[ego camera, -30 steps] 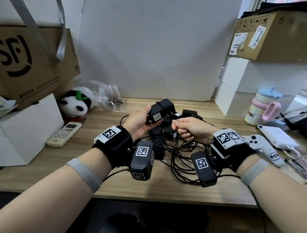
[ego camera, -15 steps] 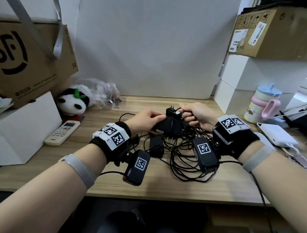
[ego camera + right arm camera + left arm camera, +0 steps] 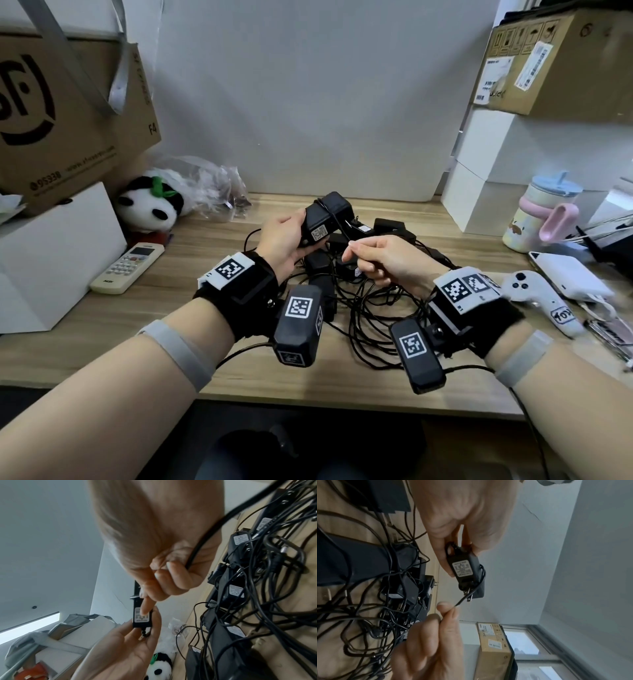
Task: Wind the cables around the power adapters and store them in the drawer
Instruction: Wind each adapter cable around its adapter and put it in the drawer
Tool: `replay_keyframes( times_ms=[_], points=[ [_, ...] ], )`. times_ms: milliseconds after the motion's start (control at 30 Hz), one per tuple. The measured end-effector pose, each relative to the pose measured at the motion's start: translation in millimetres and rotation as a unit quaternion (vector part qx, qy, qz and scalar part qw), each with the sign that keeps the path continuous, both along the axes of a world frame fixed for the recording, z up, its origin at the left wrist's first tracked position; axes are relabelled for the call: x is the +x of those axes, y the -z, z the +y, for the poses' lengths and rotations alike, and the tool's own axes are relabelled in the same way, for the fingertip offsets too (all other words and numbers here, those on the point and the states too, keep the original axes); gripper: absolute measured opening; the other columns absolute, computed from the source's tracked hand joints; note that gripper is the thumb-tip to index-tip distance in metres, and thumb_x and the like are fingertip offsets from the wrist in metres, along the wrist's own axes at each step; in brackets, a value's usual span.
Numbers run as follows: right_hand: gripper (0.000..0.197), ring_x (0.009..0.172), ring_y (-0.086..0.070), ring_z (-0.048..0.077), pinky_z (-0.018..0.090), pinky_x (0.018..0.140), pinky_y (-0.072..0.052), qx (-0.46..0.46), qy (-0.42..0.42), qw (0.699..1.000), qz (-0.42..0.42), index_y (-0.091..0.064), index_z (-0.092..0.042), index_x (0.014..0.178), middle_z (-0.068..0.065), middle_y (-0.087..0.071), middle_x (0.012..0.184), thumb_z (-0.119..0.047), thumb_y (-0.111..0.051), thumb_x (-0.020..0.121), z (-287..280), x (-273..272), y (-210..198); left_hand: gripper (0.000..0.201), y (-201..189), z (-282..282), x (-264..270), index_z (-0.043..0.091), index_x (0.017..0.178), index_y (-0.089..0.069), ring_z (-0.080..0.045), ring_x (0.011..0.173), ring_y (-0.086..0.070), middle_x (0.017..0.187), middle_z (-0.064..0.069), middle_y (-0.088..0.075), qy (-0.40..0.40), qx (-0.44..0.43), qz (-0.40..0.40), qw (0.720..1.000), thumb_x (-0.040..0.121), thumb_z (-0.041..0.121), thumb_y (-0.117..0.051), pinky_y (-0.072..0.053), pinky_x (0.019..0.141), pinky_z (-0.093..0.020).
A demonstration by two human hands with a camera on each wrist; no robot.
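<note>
- The left hand (image 3: 282, 236) holds a black, boxy plastic power adapter (image 3: 323, 219) clear above the wooden worktop (image 3: 212, 308), thumb on one side and fingers curled round the other.
- The adapter bears a white printed label (image 3: 462, 568) on its face, and two metal prongs (image 3: 469, 595) stick out from its end.
- A thin black cable (image 3: 479, 580) loops once round the adapter's body and runs off past the prongs.
- The right hand (image 3: 387, 260), just beside the left, pinches that cable between thumb and forefinger, the other fingers curled.
- Below and between both hands lies a tangled heap of more black adapters and cables (image 3: 363, 301) on the worktop.
- Left of the left hand sit a white remote control (image 3: 126, 267) and a plush panda (image 3: 149, 209).
</note>
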State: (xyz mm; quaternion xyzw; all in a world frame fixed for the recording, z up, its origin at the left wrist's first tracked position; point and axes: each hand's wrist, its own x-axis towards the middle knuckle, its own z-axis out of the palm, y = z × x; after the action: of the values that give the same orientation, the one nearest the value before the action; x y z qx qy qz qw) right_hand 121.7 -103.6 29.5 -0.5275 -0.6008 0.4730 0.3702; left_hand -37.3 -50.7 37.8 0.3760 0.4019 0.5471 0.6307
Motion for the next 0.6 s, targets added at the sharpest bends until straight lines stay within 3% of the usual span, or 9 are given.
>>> replay_keyframes(
  times_ms=[300,400,467,533,600],
  points=[
    [0.028,0.038,-0.026,0.001,0.012,0.035,-0.018,-0.036,-0.001,0.999,0.032,-0.058,-0.012,0.080,-0.011,-0.036,0.047,-0.025,-0.042,0.099,5.4,6.1,6.2,0.024,1.5,-2.9,-1.6,0.005,0.083,-0.058,-0.019,0.072,-0.061,0.082,-0.011,-0.061,0.046,-0.020,-0.023,0.998,0.100,0.015,-0.045,-0.057,0.060,-0.029],
    [0.030,0.038,-0.024,0.001,0.012,0.035,-0.016,-0.041,0.008,0.999,0.030,-0.056,-0.012,0.076,-0.012,-0.032,0.047,-0.030,-0.045,0.097,6.6,7.9,3.4,0.024,3.1,-3.3,-4.7,0.002,0.089,-0.061,-0.020,0.077,-0.061,0.087,-0.012,-0.062,0.097,-0.008,-0.031,0.995,0.099,0.017,-0.046,-0.059,0.064,-0.031],
    [0.032,0.039,-0.020,0.002,0.014,0.035,-0.014,-0.048,0.038,0.998,0.023,-0.052,-0.013,0.070,-0.010,-0.027,0.048,-0.034,-0.048,0.095,7.5,11.6,-1.0,0.025,3.4,-4.4,-10.0,0.000,0.092,-0.061,-0.020,0.078,-0.062,0.090,-0.013,-0.062,0.153,0.011,-0.029,0.988,0.099,0.018,-0.044,-0.059,0.061,-0.029],
    [0.035,0.038,-0.019,0.002,0.014,0.035,-0.012,-0.066,0.079,0.994,0.030,-0.046,-0.015,0.064,-0.010,-0.027,0.046,-0.034,-0.050,0.094,9.7,16.1,-6.2,0.026,1.8,-7.2,-15.5,-0.002,0.103,-0.060,-0.019,0.082,-0.062,0.097,-0.014,-0.062,0.230,0.042,0.024,0.972,0.099,0.017,-0.042,-0.059,0.062,-0.028],
    [0.038,0.032,-0.020,0.000,0.012,0.032,-0.012,-0.095,0.102,0.988,0.059,-0.043,-0.016,0.062,-0.011,-0.029,0.041,-0.036,-0.051,0.094,12.2,18.6,-12.6,0.028,0.2,-11.7,-16.3,0.000,0.115,-0.059,-0.016,0.085,-0.062,0.102,-0.012,-0.063,0.291,0.097,0.137,0.942,0.099,0.015,-0.043,-0.059,0.068,-0.026]
  ],
)
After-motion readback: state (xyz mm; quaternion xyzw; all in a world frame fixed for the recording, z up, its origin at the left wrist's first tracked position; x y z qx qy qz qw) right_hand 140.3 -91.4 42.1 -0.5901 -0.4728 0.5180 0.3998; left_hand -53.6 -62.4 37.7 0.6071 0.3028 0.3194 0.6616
